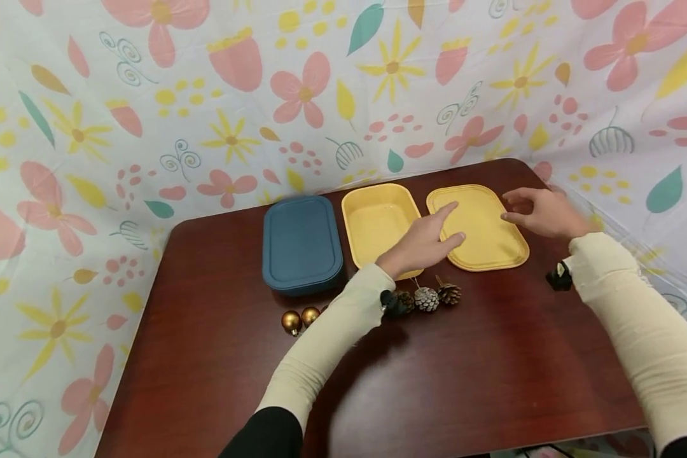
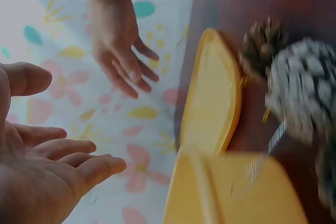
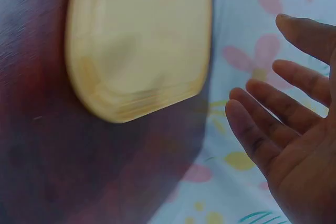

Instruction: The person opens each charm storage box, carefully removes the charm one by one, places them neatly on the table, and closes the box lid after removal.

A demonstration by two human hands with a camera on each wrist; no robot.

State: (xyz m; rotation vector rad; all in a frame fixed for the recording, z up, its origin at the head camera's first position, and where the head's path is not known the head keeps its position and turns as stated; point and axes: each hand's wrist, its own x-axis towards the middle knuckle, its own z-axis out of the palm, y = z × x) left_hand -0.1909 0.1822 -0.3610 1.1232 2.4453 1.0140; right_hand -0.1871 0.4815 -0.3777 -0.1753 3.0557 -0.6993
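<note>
A yellow lid lies flat on the table at the right. My left hand hovers over its left edge with fingers spread, and the left wrist view shows nothing between thumb and fingers. At the lid's far right edge is my right hand, its fingers relaxed and apart from the lid in the right wrist view. Left of the lid stands an uncovered yellow box, partly hidden by my left hand and wrist. Beside it is a dark blue box with its lid on.
In front of the boxes lie several pinecones, one with whitened scales and a brown one. Bronze baubles sit further left, some behind my left forearm. The brown table meets a floral cloth at the back.
</note>
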